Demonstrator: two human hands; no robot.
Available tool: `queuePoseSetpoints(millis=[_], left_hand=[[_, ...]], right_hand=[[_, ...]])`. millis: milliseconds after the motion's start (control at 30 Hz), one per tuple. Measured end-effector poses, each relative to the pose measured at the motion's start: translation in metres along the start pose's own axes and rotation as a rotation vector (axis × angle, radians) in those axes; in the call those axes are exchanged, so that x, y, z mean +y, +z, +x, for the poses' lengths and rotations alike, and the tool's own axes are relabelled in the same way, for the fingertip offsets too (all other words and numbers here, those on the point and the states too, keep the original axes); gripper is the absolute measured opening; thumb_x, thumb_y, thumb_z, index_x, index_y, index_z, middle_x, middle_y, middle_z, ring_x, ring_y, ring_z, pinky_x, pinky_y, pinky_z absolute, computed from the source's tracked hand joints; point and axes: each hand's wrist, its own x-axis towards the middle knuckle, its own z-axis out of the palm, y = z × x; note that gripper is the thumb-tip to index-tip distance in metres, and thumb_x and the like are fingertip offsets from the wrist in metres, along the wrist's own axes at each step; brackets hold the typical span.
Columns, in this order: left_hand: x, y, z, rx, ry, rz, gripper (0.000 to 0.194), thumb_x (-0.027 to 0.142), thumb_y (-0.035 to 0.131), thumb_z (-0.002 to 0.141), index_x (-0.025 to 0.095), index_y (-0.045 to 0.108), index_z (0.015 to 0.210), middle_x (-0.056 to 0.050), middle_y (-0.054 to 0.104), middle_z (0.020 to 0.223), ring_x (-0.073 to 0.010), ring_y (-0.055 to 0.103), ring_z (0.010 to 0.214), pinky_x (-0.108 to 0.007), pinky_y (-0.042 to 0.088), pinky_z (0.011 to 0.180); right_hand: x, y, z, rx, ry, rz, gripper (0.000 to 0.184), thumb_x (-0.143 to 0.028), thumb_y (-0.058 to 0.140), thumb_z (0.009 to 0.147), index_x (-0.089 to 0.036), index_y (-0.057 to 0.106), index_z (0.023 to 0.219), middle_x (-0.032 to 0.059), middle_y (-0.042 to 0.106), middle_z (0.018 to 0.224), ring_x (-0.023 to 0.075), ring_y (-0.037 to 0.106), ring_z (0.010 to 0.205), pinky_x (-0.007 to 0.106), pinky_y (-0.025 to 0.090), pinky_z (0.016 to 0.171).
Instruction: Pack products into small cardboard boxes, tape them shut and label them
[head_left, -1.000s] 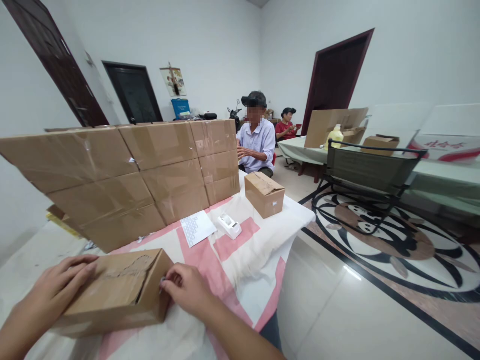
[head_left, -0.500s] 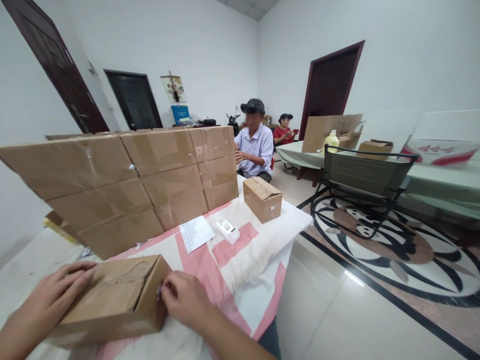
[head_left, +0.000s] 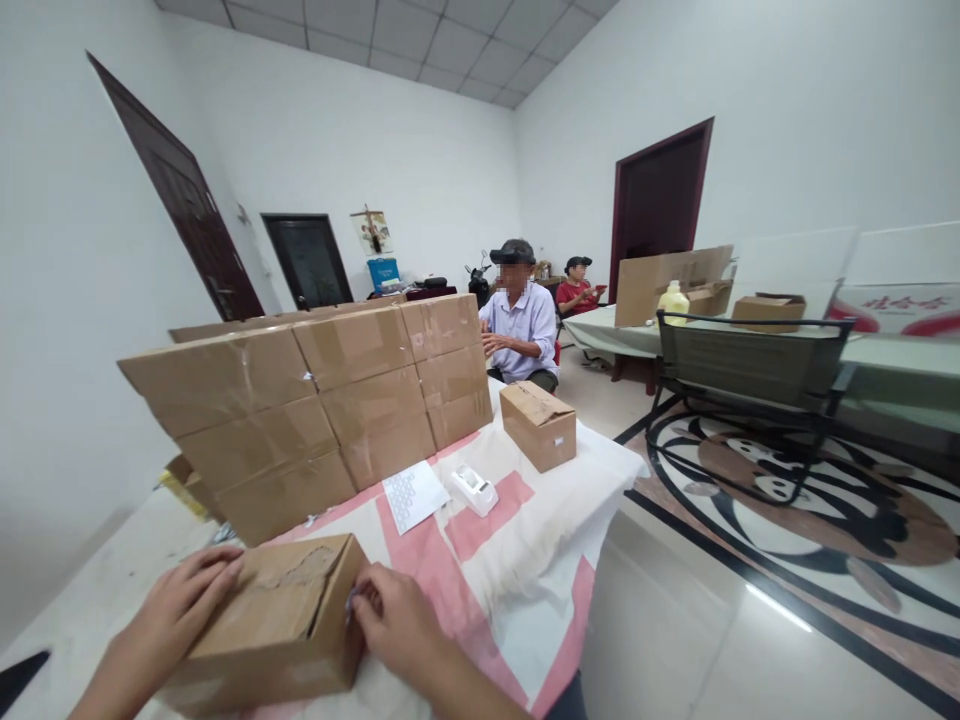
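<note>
Left hand point(head_left: 180, 612): fingers laid flat on a cardboard carton point(head_left: 274, 625), clasping nothing. Right hand point(head_left: 401, 622): fingers pinching a small pale scrap point(head_left: 351, 597) at the carton's right end. Carton: on loose cloth point(head_left: 517, 545); uneven pushing could slide it, creasing the scrap. Beyond: white device point(head_left: 474, 490), stacked cartons point(head_left: 337, 410).

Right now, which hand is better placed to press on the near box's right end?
Probably the right hand: its fingertips, with a small pale piece, are at that end; the left hand rests across the box toward its other end.
</note>
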Motion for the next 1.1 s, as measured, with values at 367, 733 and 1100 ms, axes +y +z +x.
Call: queuePoseSetpoints(millis=[367, 733, 1100], left_hand=[[-0.009, 0.011, -0.001, 0.015, -0.033, -0.170, 0.056, 0.066, 0.039, 0.091, 0.028, 0.079, 0.100, -0.008, 0.071, 0.123, -0.0322, 0.063, 0.118, -0.052, 0.047, 0.112], [0.006, 0.006, -0.007, 0.041, -0.045, -0.213, 0.066, 0.081, 0.041, 0.085, 0.030, 0.080, 0.097, -0.008, 0.069, 0.124, -0.0327, 0.061, 0.119, -0.054, 0.046, 0.111], [0.033, -0.015, -0.024, 0.116, -0.081, -0.293, 0.065, 0.085, 0.044, 0.079, 0.030, 0.079, 0.083, -0.009, 0.072, 0.116, -0.0354, 0.063, 0.116, -0.058, 0.046, 0.111]], right_hand=[[0.005, 0.004, 0.004, 0.016, 0.030, 0.128, 0.014, -0.012, 0.058, 0.089, -0.023, 0.065, 0.095, -0.0001, 0.066, 0.087, 0.0160, 0.065, 0.083, 0.024, 0.046, 0.073], [-0.002, -0.007, 0.001, 0.003, 0.032, 0.329, 0.018, -0.007, 0.062, 0.084, -0.023, 0.064, 0.091, 0.0065, 0.056, 0.132, 0.0219, 0.049, 0.137, 0.035, 0.037, 0.112], [-0.015, -0.014, -0.004, -0.076, 0.034, 0.423, 0.017, -0.004, 0.060, 0.080, -0.021, 0.061, 0.084, 0.0055, 0.052, 0.120, 0.0180, 0.059, 0.117, 0.029, 0.044, 0.100]])
